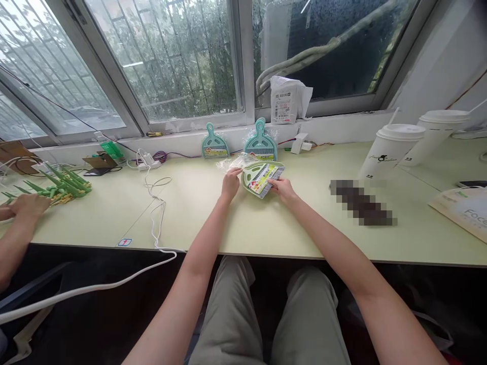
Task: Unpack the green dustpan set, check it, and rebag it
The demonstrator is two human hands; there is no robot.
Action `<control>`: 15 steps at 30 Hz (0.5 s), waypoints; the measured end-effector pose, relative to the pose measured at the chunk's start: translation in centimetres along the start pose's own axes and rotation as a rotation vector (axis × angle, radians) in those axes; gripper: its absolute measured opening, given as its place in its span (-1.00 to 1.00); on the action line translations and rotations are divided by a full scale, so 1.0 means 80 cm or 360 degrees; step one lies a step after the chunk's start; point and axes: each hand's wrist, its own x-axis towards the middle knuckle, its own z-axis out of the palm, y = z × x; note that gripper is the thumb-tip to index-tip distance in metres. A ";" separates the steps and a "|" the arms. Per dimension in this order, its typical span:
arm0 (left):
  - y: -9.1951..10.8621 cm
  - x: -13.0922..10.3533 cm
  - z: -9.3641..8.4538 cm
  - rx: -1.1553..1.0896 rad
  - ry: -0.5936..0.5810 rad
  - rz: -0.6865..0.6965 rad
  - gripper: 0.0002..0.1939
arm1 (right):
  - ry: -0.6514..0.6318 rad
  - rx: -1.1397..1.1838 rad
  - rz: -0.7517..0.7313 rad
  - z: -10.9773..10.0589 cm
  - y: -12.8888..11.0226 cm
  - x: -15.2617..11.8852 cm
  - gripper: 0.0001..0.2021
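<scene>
Your left hand (230,183): fingers closed on the left edge of a green dustpan set (262,177) and on the clear wrapper (233,163) just beside it

Your right hand (282,188): pinching the set's lower right edge, by the brush bristles

Dustpan set: lies mid-desk (266,228), in front of you, tilted, with a coloured label on top

Two teal dustpans (215,143) (261,142): upright against the sill, just behind the set

White packet (284,101): stands on the sill above them

Two lidded paper cups (390,150) (437,131): to your right, with straws, well apart from your hands

White cable (154,203): trails over the desk's front edge on your left

Green sticks (63,185): heaped at far left, near another person's hand (26,208), which rests on the desk
</scene>
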 end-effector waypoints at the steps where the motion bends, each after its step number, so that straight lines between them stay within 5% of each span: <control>1: 0.000 0.001 0.000 -0.0029 0.0009 -0.0004 -0.42 | 0.0071 0.0036 -0.0010 -0.002 0.000 0.002 -0.88; 6: 0.005 0.002 0.003 -0.0203 0.0073 -0.0036 -0.41 | 0.0259 0.0177 -0.0057 -0.012 -0.003 0.011 -0.86; 12: 0.032 -0.003 -0.002 -0.0573 0.0044 -0.0134 -0.47 | 0.0052 0.0104 -0.0074 -0.006 0.000 0.005 -0.89; 15: 0.043 -0.005 -0.012 -0.0838 0.0206 -0.0150 -0.61 | 0.0036 0.0150 -0.0145 -0.001 -0.001 0.001 -0.88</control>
